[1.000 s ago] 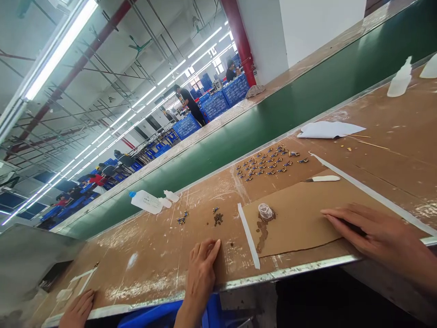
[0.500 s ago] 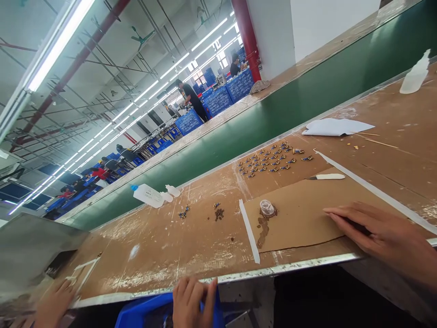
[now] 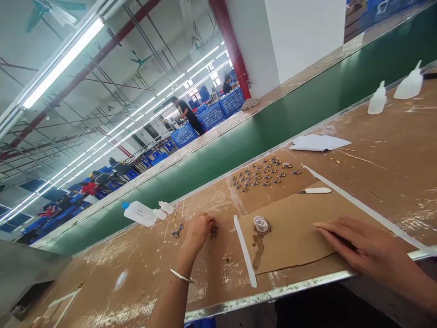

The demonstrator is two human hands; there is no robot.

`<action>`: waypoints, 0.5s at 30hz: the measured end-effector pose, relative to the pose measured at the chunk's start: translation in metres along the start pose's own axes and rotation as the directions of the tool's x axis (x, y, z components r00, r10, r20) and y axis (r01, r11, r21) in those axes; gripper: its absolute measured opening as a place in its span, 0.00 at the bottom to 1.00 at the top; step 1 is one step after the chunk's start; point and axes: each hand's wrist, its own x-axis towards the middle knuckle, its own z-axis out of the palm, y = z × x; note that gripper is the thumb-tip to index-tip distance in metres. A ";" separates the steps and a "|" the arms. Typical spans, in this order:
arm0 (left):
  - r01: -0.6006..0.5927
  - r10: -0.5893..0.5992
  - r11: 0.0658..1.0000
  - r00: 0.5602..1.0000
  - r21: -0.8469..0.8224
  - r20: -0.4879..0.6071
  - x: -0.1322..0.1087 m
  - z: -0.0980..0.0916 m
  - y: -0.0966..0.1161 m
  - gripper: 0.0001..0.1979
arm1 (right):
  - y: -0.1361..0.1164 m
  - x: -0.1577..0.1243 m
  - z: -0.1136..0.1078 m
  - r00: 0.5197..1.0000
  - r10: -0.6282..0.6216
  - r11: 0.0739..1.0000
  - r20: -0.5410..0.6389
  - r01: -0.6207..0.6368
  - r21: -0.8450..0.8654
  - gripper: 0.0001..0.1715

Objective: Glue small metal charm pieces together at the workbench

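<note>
Cardboard sheet (image 3: 293, 232) under flat, spread right hand (image 3: 358, 243) by table edge (image 3: 300, 284); left hand (image 3: 197, 231) pinched together on brown parts (image 3: 214, 233).

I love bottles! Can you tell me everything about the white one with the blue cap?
The bottle is white plastic with a blue cap at one end and faint print on its side. It lies flat on the brown table, close to the green belt. Two small white bottles lie at its other end, seemingly touching it. No hand touches it.
</note>
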 end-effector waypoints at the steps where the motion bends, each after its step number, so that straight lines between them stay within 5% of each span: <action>1: -0.001 0.001 1.000 1.000 0.015 0.028 0.004 -0.001 0.000 0.11 | 0.000 -0.001 0.001 1.000 0.006 1.000 0.000 -0.006 0.010 0.12; 7: 0.045 -0.048 0.998 0.997 0.045 0.068 0.021 0.004 -0.009 0.12 | -0.001 0.000 0.001 1.000 0.021 0.999 -0.004 -0.021 0.050 0.10; 15: 0.048 -0.050 0.998 0.998 -0.051 -0.042 0.028 0.011 -0.027 0.12 | -0.004 0.005 -0.001 0.998 0.029 0.998 -0.050 -0.026 0.052 0.11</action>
